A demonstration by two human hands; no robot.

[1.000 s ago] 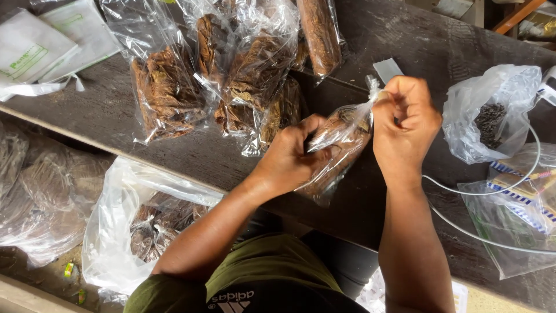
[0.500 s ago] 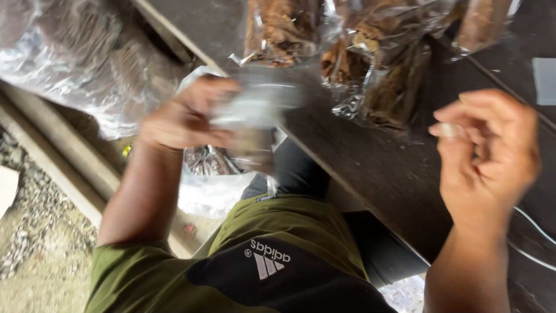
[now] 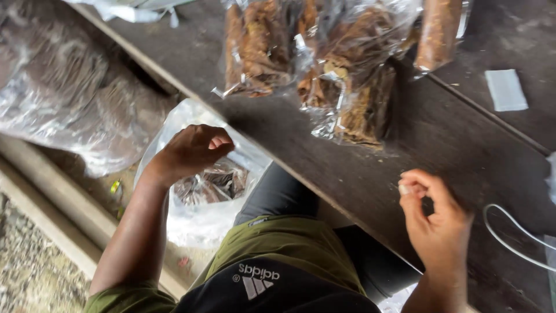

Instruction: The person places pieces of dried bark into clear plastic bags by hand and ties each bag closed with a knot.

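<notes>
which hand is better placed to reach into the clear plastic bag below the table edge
Left, probably: the left hand hovers directly over the open clear plastic bag, while the right hand is above the dark wooden table.

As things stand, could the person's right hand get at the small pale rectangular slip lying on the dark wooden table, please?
Probably yes. The right hand hovers over the dark wooden table, fingers pinched on something tiny, and the small pale rectangular slip lies flat farther along with bare tabletop between. The clear packets of brown leaves sit off to one side.

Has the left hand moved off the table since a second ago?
Yes. The left hand has swung left, past the dark table's edge, and now hangs empty over the clear plastic bag below it.
</notes>
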